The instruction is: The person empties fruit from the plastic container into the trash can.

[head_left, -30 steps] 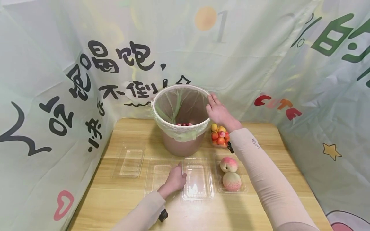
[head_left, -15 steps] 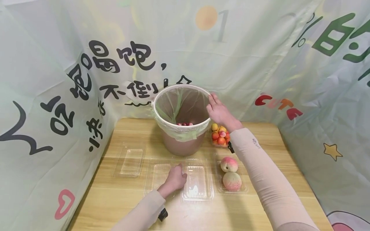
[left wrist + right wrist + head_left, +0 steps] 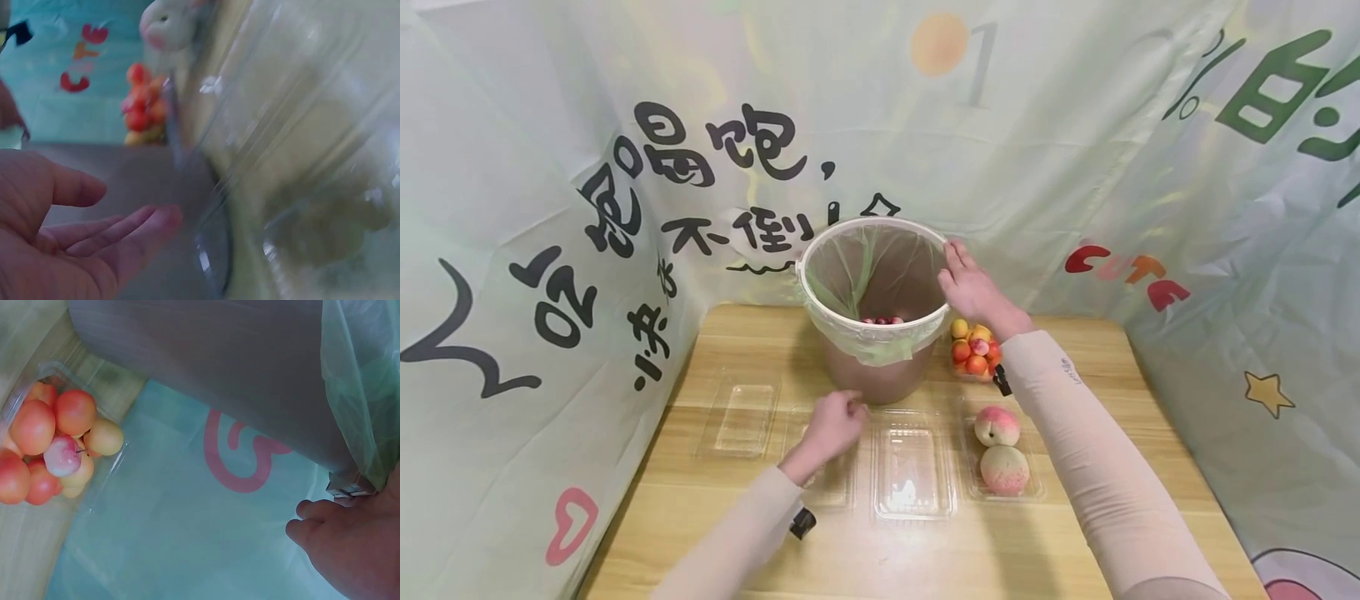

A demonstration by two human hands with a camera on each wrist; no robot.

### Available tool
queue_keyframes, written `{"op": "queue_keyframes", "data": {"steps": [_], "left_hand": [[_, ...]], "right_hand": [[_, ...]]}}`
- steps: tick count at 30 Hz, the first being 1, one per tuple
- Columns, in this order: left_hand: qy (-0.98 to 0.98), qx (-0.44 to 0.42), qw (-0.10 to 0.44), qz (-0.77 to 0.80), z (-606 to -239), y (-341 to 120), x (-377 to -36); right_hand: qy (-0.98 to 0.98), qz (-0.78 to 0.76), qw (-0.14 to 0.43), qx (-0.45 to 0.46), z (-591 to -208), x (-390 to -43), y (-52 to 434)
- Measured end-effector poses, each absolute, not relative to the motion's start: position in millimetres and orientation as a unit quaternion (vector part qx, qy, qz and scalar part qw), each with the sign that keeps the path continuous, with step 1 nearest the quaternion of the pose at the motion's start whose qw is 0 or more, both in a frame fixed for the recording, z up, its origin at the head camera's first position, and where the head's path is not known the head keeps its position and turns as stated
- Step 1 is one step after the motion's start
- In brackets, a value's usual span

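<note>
A brownish bin with a green plastic liner stands upright at the back of the table. Several small red fruits show inside it. My right hand grips the right side of the bin's pale rim; part of its grip is hidden in the right wrist view. My left hand is over a clear plastic box, close to the front of the bin's base. Nothing lies between its loosely bent fingers in the left wrist view, and the thumb stands apart. Another clear plastic box sits just right of it.
Far left on the table is a third clear box. Two peaches lie in a clear box at the right. Behind them, beside the bin, a box holds several orange and yellow fruits. Printed cloth walls enclose the table.
My left hand has moved left and away from me, from between the two middle boxes toward the bin's base. The right hand stays at the bin's rim.
</note>
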State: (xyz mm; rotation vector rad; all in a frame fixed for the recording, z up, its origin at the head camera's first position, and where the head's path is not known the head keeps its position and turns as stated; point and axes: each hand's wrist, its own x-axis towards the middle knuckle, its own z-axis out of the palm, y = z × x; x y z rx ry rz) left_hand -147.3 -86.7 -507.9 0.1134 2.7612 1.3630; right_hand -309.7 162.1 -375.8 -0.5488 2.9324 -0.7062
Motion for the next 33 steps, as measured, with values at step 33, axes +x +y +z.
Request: {"op": "queue_keyframes", "data": {"steps": [33], "left_hand": [[0.932, 0.024, -0.097, 0.35, -374.6, -176.5, -266.7]], "right_hand": [[0.922, -0.377, 0.024, -0.08, -411.3, -297.8, 204.8]]}}
